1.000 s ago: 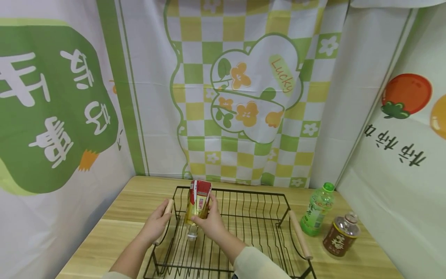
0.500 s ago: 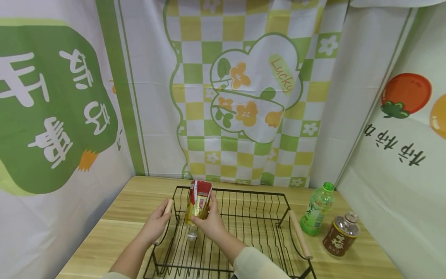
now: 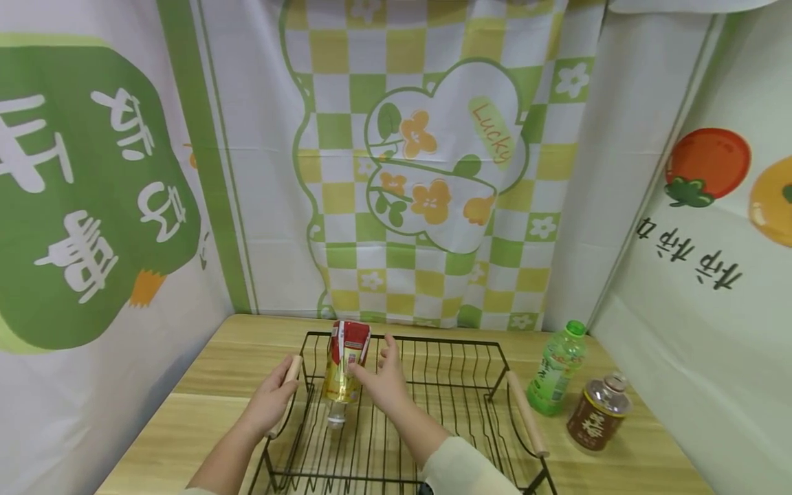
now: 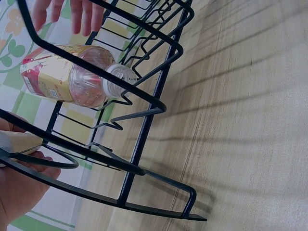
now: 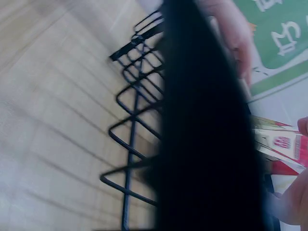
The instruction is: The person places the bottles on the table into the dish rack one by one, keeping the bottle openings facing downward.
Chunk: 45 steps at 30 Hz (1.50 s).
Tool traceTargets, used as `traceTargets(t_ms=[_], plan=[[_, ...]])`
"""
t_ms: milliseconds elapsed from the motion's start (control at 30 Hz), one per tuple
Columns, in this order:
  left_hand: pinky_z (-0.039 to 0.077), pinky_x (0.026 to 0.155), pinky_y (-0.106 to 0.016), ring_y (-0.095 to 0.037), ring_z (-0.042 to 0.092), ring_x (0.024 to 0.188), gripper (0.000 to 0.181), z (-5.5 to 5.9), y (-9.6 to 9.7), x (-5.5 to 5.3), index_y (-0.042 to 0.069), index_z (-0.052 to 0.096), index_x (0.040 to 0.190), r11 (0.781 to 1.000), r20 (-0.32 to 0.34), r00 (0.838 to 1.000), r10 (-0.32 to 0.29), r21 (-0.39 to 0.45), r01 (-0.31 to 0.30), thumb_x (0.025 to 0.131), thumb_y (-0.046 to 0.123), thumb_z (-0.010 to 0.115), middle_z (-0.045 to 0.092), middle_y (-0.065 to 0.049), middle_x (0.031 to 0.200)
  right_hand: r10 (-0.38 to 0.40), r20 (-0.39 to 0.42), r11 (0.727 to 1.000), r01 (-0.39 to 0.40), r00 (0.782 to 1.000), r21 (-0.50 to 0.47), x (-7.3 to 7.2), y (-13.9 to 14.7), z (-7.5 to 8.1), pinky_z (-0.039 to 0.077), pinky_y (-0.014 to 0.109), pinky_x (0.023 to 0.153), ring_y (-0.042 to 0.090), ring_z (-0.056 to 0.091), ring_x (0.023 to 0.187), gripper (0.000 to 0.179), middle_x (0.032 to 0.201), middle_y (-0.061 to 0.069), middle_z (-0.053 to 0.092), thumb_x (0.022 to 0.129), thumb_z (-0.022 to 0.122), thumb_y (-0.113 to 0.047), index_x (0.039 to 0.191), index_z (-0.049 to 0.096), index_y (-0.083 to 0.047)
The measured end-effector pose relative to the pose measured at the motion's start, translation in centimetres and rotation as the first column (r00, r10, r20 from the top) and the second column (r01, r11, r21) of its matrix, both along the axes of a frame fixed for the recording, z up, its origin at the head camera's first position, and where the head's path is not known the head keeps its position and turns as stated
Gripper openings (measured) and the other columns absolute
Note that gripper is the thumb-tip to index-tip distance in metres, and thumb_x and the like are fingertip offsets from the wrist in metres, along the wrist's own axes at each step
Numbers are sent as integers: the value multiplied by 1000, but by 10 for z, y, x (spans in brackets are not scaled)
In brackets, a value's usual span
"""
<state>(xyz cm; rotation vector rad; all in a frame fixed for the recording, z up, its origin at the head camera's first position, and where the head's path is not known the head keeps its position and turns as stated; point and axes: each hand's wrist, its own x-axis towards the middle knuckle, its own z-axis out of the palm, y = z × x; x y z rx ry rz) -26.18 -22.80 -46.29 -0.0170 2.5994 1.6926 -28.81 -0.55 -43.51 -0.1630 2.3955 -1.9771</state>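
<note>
A bottle (image 3: 345, 364) with a red and yellow label stands upside down, slightly tilted, in the black wire dish rack (image 4: 144, 125). Its clear threaded neck (image 4: 120, 81) points down among the wires and looks uncapped in the left wrist view. My left hand (image 3: 267, 404) grips the rack's left wooden handle (image 4: 23, 142). Just right of the bottle is my right hand (image 3: 388, 386), fingers spread away from it. The thumb is close to the label; whether it touches I cannot tell. A dark blurred shape hides the middle of the right wrist view.
Right of the rack's other wooden handle (image 3: 528, 414) stand a green bottle (image 3: 557, 371) and a brown-labelled bottle (image 3: 597, 416), both upright on the wooden table (image 3: 192, 412). Printed cloth (image 3: 433, 289) hangs behind and at both sides.
My right hand has let go of the inverted bottle, its fingers moving off to the right. The bottle stays in the rack. My left hand keeps its grip; the head view has shifted slightly.
</note>
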Motion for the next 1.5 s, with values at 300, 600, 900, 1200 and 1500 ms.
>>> traceTargets(t_ms=[300,600,900,1200,1500], plan=[[20,117,-62,-45,13,148,64,1,-3,4,3,7,157,1000,17,1000,6,-18,-6,105,20,39,9,-27,162,26,-30,998,-25,999,50,1,29,7,35,64,109,49,31,140,89,154,29,29,88,73,-30,155,18,-11],[22,116,-63,-46,14,147,63,0,-3,4,4,6,158,1000,26,1000,9,-23,-9,105,20,38,10,-27,161,52,-78,997,-47,996,67,1,64,14,27,62,115,47,29,142,85,153,28,29,90,70,-27,155,19,-8],[26,114,-63,-45,13,148,64,-2,-6,6,3,6,157,1000,23,1000,8,-18,-7,105,19,39,7,-27,162,20,-114,993,-7,993,120,2,106,31,31,60,114,43,32,141,79,153,24,31,93,68,-23,154,21,-10],[22,117,-63,-45,13,148,64,0,-3,4,3,6,157,1000,23,1000,-4,-12,4,105,21,39,8,-27,162,-48,-164,984,75,985,164,4,163,50,27,58,117,41,27,144,78,156,22,27,96,63,-25,156,16,-11],[21,117,-63,-46,13,148,65,3,1,2,4,5,158,1000,20,1000,-18,-17,18,105,21,39,8,-28,162,-147,-174,962,182,974,204,19,213,60,24,57,119,41,22,147,78,160,23,21,98,61,-28,156,15,-6]])
